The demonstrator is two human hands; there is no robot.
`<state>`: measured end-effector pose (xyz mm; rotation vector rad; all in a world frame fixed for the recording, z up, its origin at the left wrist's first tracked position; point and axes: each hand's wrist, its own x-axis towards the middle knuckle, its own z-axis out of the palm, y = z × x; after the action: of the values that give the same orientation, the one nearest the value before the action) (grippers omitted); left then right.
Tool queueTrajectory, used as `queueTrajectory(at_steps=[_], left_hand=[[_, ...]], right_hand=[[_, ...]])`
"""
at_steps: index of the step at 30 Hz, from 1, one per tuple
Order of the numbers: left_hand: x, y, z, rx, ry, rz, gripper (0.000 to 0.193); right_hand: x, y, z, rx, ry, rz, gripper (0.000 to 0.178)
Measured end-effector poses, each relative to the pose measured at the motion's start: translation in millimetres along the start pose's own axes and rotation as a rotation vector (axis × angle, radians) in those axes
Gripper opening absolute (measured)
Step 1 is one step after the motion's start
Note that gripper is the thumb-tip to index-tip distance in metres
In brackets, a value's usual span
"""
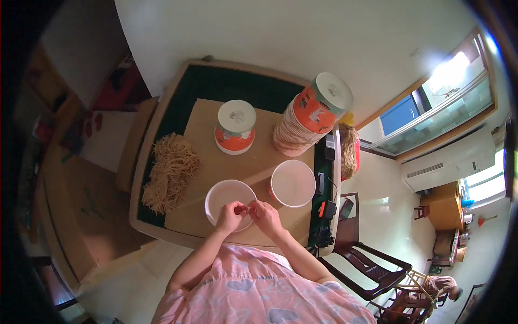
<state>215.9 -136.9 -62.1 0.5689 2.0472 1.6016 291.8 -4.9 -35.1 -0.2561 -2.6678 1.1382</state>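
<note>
My left hand and my right hand meet over the mouth of a white-lined round paper tub at the near edge of the table. The fingers of both are pinched together, and anything between them is too small to make out. To the right stands a second open paper tub, white inside. Behind them an orange and green paper tub rests upside down. A tall leaning stack of nested, upturned tubs is at the back right. A bundle of pale dried noodles lies at the left.
Brown cardboard covers much of the green-topped table. Small black devices and cables line its right edge. More noodles hang in a red container beyond it. A dark wooden chair, a large cardboard box and a seated person are around.
</note>
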Motion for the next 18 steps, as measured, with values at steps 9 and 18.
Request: queueTrajectory(at_steps=[9,18], left_hand=[[6,7,-9,-0.261,-0.093,-0.372,0.016],[7,16,-12,-0.25,-0.131,-0.397,0.02]], right_hand=[[-5,-2,4,0.078,0.073,0.011,0.008],[-5,-2,-3,0.008,0.071,-0.021,0.009]])
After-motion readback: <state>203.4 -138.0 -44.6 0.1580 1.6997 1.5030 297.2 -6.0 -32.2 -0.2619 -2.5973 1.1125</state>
